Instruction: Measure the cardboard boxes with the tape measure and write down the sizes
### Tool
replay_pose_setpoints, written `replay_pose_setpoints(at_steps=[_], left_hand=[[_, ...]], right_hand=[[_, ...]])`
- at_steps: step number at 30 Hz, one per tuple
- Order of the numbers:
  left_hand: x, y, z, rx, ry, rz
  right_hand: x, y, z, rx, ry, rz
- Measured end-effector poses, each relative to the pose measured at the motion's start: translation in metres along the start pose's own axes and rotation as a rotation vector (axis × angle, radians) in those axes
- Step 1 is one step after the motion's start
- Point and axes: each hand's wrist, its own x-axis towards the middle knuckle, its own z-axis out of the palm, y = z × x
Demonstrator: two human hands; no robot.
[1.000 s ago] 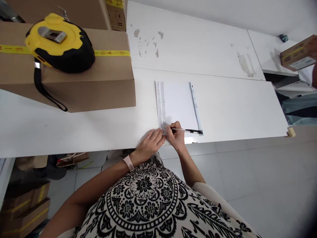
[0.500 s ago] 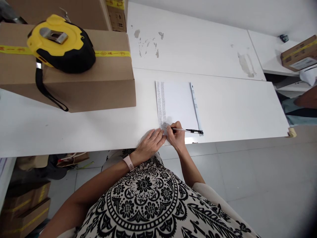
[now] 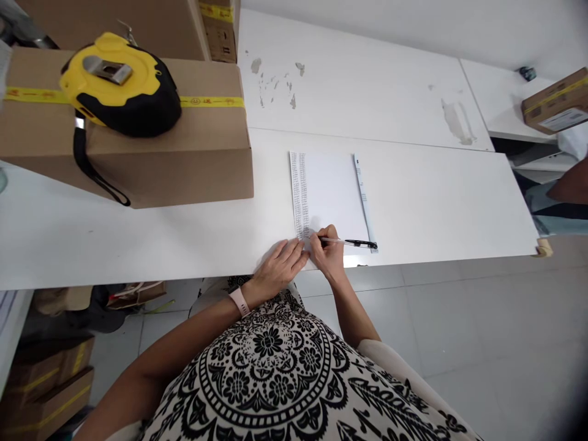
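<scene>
A white sheet of paper (image 3: 333, 190) lies on the white table, with columns of small dark writing down its left side and a pale blue strip (image 3: 362, 190) along its right edge. My right hand (image 3: 329, 254) rests on the lower part of the paper, its fingers closed round a pen (image 3: 351, 242) with a clear barrel and black end. The pen tip is close to the bottom of the written columns. Flat beside it, my left hand (image 3: 281, 266) has its fingers stretched out, touching the paper's lower left corner and the table edge. A pink band circles the left wrist.
A cardboard box (image 3: 202, 171) stands at the left of the table, with a yellow and black tape measure (image 3: 122, 86) on top. Farther right is another cardboard box (image 3: 558, 101), near a person's arm (image 3: 569, 184). More boxes (image 3: 50, 386) sit low at the left.
The whole view has shifted very slightly. Both hands, the pen and the paper keep practically the same places.
</scene>
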Motion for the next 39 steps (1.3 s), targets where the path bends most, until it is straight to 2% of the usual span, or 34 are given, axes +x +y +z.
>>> replay_pose_setpoints(at_steps=[9,21,39], left_hand=[[-0.0003,0.0002,0.0017,-0.018,0.003,-0.002],[-0.0008,0.0003,0.0012,-0.054,-0.050,-0.009],[0.0000,-0.0003,-0.0010,-0.038,-0.039,-0.005]], right_hand=[[-0.0008,0.0014,-0.0001,-0.023,0.011,-0.009],[-0.0013,-0.0005,-0.0007,-0.045,0.009,-0.005],[-0.0001,-0.0030,-0.0009,-0.011,0.018,0.007]])
